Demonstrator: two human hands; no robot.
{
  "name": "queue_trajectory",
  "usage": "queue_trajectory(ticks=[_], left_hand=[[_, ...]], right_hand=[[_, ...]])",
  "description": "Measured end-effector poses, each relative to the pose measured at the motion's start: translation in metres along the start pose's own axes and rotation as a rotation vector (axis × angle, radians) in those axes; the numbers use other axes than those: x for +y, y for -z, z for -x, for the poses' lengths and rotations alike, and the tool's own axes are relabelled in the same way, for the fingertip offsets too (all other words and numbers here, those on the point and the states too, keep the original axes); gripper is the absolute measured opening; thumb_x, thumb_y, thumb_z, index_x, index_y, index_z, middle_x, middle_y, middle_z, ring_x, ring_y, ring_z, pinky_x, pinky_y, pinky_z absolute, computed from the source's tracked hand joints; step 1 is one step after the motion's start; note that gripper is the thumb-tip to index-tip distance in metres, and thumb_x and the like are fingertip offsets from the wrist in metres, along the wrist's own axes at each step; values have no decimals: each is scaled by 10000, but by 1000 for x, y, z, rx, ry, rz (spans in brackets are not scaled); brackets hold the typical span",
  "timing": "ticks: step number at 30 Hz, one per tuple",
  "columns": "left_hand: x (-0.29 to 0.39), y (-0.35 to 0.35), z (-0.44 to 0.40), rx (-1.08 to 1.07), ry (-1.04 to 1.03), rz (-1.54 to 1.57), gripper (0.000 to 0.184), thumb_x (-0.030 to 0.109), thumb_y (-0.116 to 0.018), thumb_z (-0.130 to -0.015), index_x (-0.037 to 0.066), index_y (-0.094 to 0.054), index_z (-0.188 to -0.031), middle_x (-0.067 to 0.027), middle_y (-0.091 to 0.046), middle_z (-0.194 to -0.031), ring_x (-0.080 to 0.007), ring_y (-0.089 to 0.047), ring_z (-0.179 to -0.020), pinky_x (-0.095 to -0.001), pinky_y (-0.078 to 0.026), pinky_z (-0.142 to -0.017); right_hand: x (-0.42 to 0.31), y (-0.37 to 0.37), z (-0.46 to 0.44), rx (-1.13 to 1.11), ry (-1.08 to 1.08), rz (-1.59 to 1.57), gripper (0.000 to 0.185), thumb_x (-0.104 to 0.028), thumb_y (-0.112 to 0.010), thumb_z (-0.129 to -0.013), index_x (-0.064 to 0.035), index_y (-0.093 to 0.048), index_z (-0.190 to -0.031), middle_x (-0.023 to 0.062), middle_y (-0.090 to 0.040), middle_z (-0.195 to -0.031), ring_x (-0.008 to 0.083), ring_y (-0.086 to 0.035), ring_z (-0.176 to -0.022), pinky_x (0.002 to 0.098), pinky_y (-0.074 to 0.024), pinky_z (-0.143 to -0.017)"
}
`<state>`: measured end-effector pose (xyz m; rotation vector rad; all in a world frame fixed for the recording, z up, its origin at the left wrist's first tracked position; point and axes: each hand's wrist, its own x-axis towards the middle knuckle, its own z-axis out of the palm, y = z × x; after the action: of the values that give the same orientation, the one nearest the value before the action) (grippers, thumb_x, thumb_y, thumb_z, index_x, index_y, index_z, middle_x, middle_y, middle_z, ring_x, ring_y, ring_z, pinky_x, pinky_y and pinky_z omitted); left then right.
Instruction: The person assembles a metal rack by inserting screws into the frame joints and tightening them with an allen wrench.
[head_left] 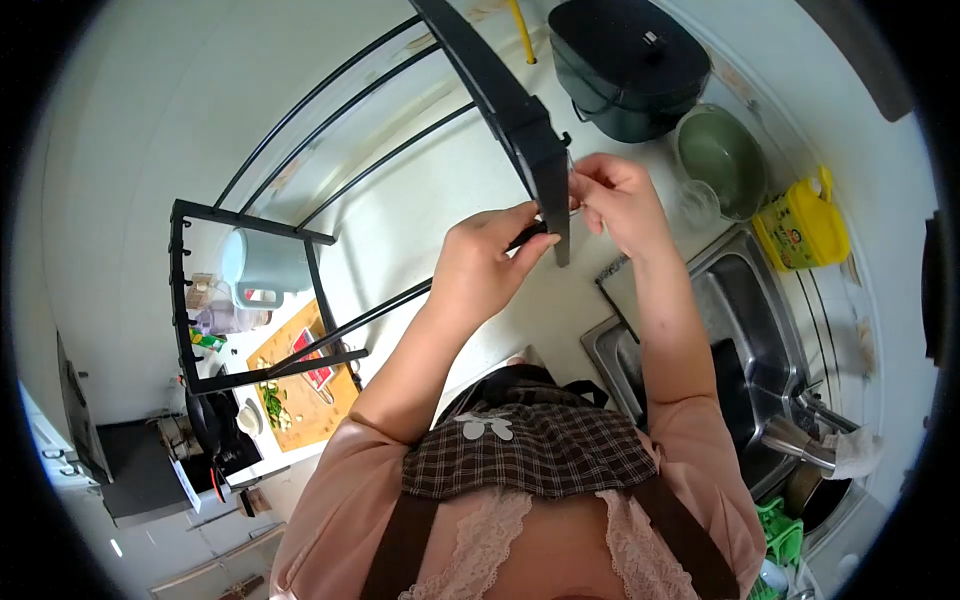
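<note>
While the left hand (478,262) pinched the black rack (548,165), the right hand (622,202) had bent fingers, their tips part hidden; I couldn't tell how shut or holding what.

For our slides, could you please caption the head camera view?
The left hand grips a black rack while the right hand works beside it, above a white counter by a sink.

The rack (545,165) at the left hand (482,262) is black. Left of that hand, the pitcher (275,262) is pale blue, the board (308,412) tan. Right of the right hand (622,205), the basin (725,165) is muted green, the jug (803,232) mostly yellow. Below both, the apron (530,468) is brown plaid, the sleeves (345,485) pale pink.
</note>
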<state>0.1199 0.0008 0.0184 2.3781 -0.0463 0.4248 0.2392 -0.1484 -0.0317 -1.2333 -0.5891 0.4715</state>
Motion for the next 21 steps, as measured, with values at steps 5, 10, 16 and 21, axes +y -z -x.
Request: queue_trajectory(ticks=[5, 10, 16, 21], left_hand=[[-2, -3, 0, 87, -115, -12, 215, 118, -747, -743, 6, -671, -910, -140, -667, -764, -281, -642, -645, -311, -502, -567], [1, 2, 1, 81, -114, -40, 265, 147, -747, -741, -17, -655, -928, -164, -669, -827, -315, -648, -695, -341, -520, -583], [4, 4, 0, 58, -96, -47, 294, 150, -736, -734, -31, -642, -946, -184, -666, -858, -347, -645, -733, -370, -525, -653], [6, 8, 0, 34, -94, -28, 293, 143, -725, -735, -15, -647, -969, -177, -651, -780, -348, -629, -687, -384, -503, -608]], right_hand=[[17, -11, -2, 102, -369, -449, 184, -134, -639, -863, -36, -607, -1017, -31, -497, -600, 22, -311, -379, 206, -200, -355], [20, -16, 31, 234, -215, -107, 194, -182, -548, -929, -10, -634, -957, -20, -509, -669, 43, -397, -509, 199, -318, -473], [11, -21, 55, 318, 36, 271, 140, -110, -603, -885, -1, -621, -973, -32, -527, -696, 37, -439, -583, 178, -333, -532], [-13, -13, 53, 243, -57, 85, 275, -123, -604, -882, -8, -548, -1126, 36, -595, -723, 63, -507, -598, 193, -400, -557]])
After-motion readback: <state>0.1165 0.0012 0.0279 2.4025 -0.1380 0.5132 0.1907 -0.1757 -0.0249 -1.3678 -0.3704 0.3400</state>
